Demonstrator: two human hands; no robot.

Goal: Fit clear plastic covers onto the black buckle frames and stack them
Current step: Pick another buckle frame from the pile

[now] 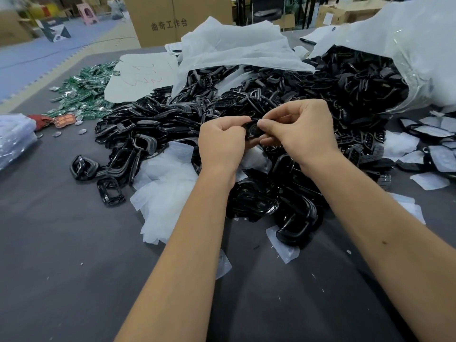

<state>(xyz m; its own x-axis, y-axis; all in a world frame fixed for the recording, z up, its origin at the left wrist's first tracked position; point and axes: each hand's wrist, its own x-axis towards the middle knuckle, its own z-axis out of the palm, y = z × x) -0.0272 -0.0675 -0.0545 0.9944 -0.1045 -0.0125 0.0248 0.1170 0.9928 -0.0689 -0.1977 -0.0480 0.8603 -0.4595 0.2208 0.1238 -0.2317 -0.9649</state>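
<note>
Above a big heap of black buckle frames (259, 99), both hands hold one black buckle frame (253, 129) between them. My left hand (222, 141) grips its left side with curled fingers. My right hand (299, 130) pinches its right side with thumb and fingers. Whether a clear cover is on this frame I cannot tell. A pile of clear plastic covers (165, 186) lies on the table below my left hand. Frames with covers fitted (429, 141) lie spread at the right.
A torn white plastic bag (407, 45) full of black frames lies at the back right, another white bag (234, 48) behind the heap. Green packets (84, 90) are scattered at the back left. A folded clear bag stack (14, 139) sits at the left edge. Grey table (61, 255) in front.
</note>
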